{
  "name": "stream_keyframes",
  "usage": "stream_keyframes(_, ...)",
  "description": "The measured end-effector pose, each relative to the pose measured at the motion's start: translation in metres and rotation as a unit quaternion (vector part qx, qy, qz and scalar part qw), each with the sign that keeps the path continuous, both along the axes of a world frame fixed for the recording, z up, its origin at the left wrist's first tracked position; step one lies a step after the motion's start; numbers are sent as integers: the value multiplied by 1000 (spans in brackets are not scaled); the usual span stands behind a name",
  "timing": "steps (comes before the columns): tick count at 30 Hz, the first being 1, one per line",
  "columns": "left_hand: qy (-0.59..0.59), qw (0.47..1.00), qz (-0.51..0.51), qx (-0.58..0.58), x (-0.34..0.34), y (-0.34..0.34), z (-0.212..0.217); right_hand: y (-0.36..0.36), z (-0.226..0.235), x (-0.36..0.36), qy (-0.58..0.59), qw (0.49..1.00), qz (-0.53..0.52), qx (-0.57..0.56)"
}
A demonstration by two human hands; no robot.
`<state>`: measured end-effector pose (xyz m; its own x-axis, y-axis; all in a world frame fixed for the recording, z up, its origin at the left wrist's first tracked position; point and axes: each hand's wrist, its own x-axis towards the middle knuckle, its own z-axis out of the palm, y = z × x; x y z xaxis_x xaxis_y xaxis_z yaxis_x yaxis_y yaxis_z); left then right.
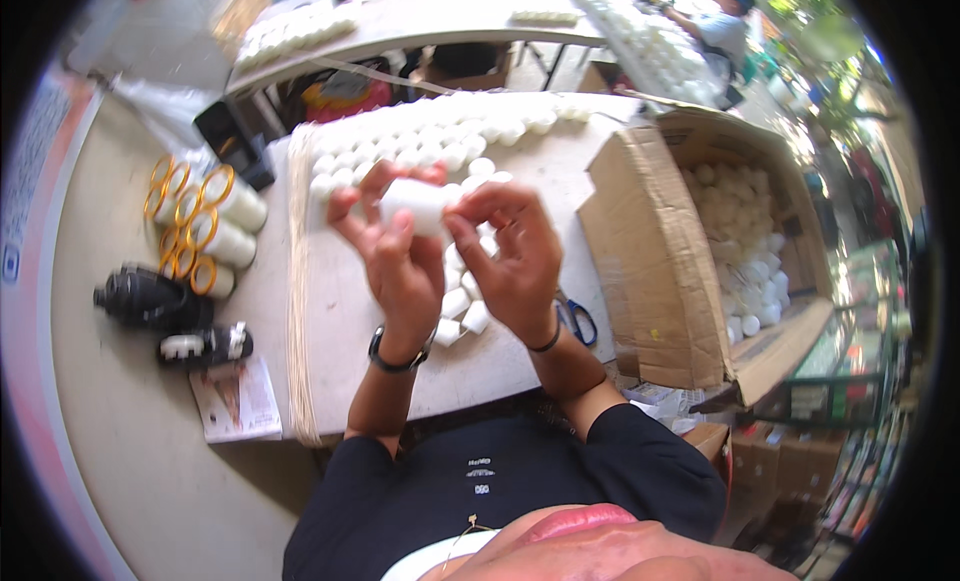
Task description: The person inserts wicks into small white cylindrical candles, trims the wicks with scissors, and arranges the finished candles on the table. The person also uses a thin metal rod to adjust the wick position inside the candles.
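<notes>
A smooth white cylinder [413,203] is held up above the table, lying sideways in my left hand [395,266], whose thumb and fingers wrap round it. My right hand [512,249] is at the cylinder's right end with thumb and forefinger pinched together; anything between those fingertips is too small and blurred to make out. Under my hands lie several loose white cylinders [455,303]. Behind them, rows of similar white pieces [400,136] cover the far part of the table. Blue-handled scissors [580,323] rest beside my right wrist.
A cardboard box [650,251] on the right holds many white pieces [740,221]. A bundle of pale cords [300,281] runs along the table's left side. Further left are gold-rimmed cylinders [230,243] and a black tool [150,299]. A person [722,31] works at the back right.
</notes>
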<state>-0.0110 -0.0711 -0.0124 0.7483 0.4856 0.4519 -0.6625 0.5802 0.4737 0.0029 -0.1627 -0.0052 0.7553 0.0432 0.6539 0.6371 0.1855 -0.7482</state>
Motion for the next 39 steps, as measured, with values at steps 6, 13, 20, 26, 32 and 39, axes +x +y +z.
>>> stream_keyframes(6,72,989,-51,118,-4,-5,-4,-22,-13,-6,112,987,30,111)
stream_keyframes(13,149,965,-208,52,-13,9,-36,-31,-58,-15,192,971,39,135)
stream_keyframes(20,190,963,-164,101,-28,21,-63,-31,-79,-32,236,955,159,81)
stream_keyframes(26,136,921,-34,364,-25,5,-50,-34,-78,-35,136,981,94,-98)
stream_keyframes(32,43,929,1,368,-35,2,-5,-37,-78,-32,21,977,54,-205)
stream_keyframes(39,-64,949,58,302,-30,11,38,-42,-96,-21,0,962,50,-268)
